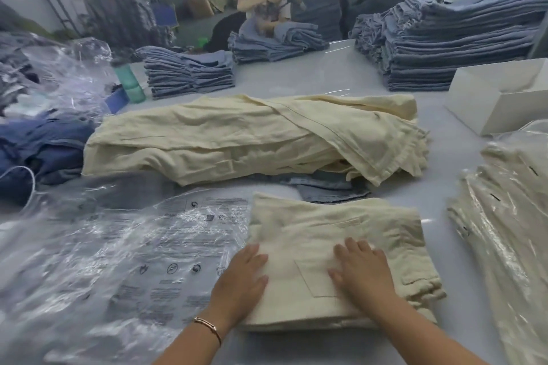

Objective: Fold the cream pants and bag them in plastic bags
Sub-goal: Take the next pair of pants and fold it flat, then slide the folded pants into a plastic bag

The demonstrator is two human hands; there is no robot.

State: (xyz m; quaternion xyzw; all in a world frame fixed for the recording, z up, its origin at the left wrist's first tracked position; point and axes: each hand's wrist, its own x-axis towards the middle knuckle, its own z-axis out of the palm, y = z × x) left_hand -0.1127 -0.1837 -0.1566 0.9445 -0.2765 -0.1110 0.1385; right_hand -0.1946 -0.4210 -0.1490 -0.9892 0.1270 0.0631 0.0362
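Both hands flat, no real grip: left hand (241, 281) & right hand (363, 268) lie open, fingers straight, pressing the folded cream pants (335, 255) at the near edge of the table (341, 68). Empty plastic bags (142, 252) lie just left, touching the fold; unfolded cream pile (252, 139) sits behind. Looks like final smoothing before bagging. Best to press air out, square the edges w/ both palms, then slide it in w/o lifting, so layers don't shift.

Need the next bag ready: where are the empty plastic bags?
In the head view, the empty plastic bags lie left of the folded cream pants, beside the left hand.
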